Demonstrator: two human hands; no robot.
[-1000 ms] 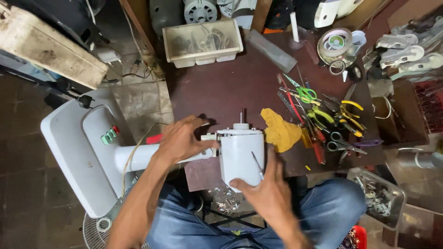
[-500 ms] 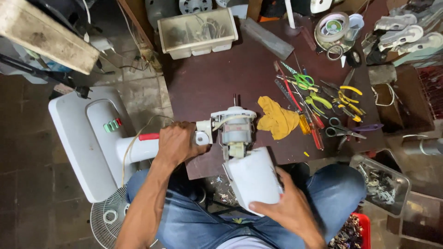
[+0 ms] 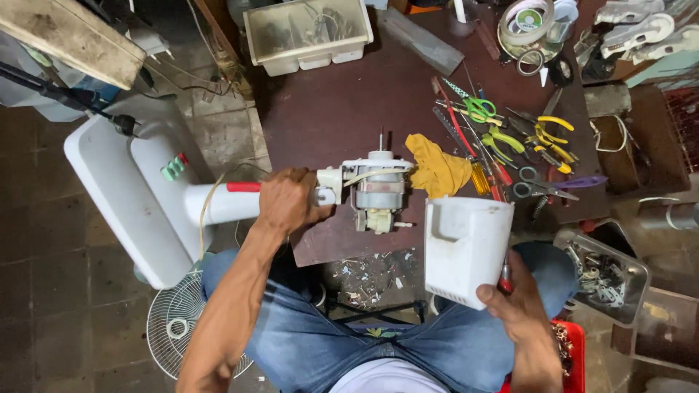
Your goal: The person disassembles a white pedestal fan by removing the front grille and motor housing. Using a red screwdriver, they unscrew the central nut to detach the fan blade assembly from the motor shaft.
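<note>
Cluttered dark-red bench: my left hand is clamped round the fan neck beside the bare motor, my right hand gripping the removed white motor cover.

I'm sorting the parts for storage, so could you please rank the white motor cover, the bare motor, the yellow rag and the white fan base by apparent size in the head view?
1. Fan base
2. Motor cover, though it sits nearer the camera
3. Motor and rag: look alike
</note>
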